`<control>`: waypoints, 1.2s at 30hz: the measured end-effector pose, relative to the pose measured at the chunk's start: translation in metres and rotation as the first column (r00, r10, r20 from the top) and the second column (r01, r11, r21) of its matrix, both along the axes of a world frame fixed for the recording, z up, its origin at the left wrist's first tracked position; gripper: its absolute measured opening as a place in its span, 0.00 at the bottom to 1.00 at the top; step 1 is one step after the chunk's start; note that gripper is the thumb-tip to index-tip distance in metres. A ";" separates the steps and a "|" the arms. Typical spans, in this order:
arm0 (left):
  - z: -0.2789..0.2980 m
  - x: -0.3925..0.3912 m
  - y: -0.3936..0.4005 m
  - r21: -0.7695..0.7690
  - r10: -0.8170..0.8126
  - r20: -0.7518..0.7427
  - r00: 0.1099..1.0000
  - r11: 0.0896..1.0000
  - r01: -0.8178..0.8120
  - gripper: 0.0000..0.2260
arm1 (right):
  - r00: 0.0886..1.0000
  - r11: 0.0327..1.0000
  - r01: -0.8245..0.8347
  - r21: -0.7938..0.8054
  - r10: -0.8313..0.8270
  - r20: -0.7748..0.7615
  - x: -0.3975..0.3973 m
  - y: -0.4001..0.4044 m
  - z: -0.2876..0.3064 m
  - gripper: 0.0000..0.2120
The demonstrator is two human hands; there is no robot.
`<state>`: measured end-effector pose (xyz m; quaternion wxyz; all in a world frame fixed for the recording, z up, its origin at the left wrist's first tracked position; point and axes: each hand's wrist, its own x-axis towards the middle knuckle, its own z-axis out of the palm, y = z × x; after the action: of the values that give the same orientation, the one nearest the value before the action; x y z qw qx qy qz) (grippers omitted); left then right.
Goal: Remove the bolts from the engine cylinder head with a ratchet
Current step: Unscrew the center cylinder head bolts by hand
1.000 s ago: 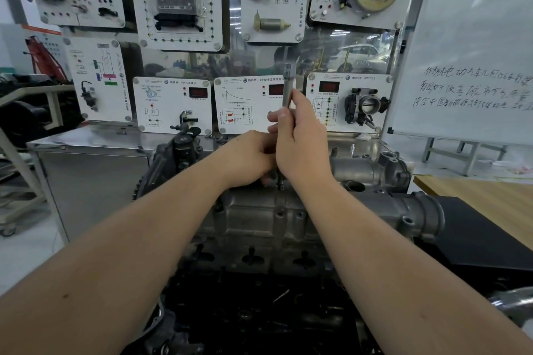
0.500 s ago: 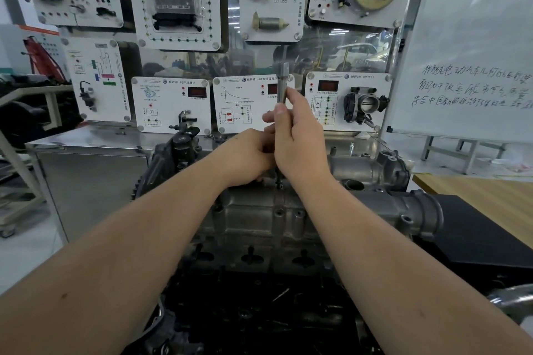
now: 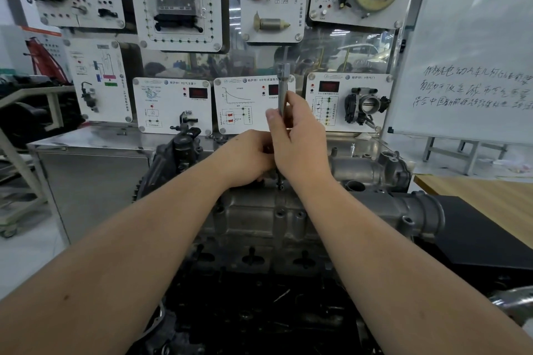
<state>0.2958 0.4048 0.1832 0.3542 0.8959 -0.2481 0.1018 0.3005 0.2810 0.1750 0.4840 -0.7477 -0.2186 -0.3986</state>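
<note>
Right hand [image 3: 300,141] grips upright ratchet [image 3: 282,86]; left hand [image 3: 245,155] curled beside it, apparently holding its base.

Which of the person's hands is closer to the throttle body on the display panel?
Right. The right hand holds the ratchet tool upright, just left of and below the throttle body. The left hand sits farther left, low on the cylinder head.
</note>
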 end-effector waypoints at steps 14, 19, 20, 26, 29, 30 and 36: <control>0.000 0.000 -0.001 0.002 -0.003 0.021 1.000 1.000 0.003 0.12 | 1.000 1.000 -0.008 0.028 0.008 0.010 0.002 -0.001 -0.001 0.16; 0.000 -0.001 -0.002 -0.001 -0.048 0.004 0.999 0.999 0.048 0.14 | 0.998 0.998 -0.019 0.062 0.023 -0.061 0.003 0.000 -0.003 0.17; 0.000 -0.002 -0.002 -0.004 -0.061 -0.002 0.998 0.998 0.061 0.15 | 0.997 0.997 -0.033 0.073 0.038 -0.072 0.003 0.000 -0.003 0.18; -0.001 0.002 -0.001 0.024 -0.027 0.037 0.999 0.999 0.026 0.11 | 1.000 1.000 -0.006 0.016 0.006 -0.015 0.005 0.000 -0.002 0.17; -0.001 0.002 -0.001 0.034 -0.034 0.031 0.999 0.999 0.033 0.10 | 0.999 0.999 0.036 0.030 -0.036 -0.007 0.004 -0.001 -0.002 0.16; -0.001 0.001 -0.001 0.022 -0.045 0.019 0.999 0.999 0.044 0.10 | 0.999 0.998 0.016 0.059 -0.015 -0.030 0.003 -0.001 -0.002 0.17; 0.001 -0.005 -0.001 -0.044 -0.072 -0.005 0.997 0.996 0.071 0.13 | 0.997 0.995 -0.018 0.094 0.025 -0.076 0.004 -0.001 -0.001 0.17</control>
<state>0.2908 0.4037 0.1845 0.3779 0.8788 -0.2766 0.0915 0.3043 0.2797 0.1739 0.5310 -0.7365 -0.1890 -0.3740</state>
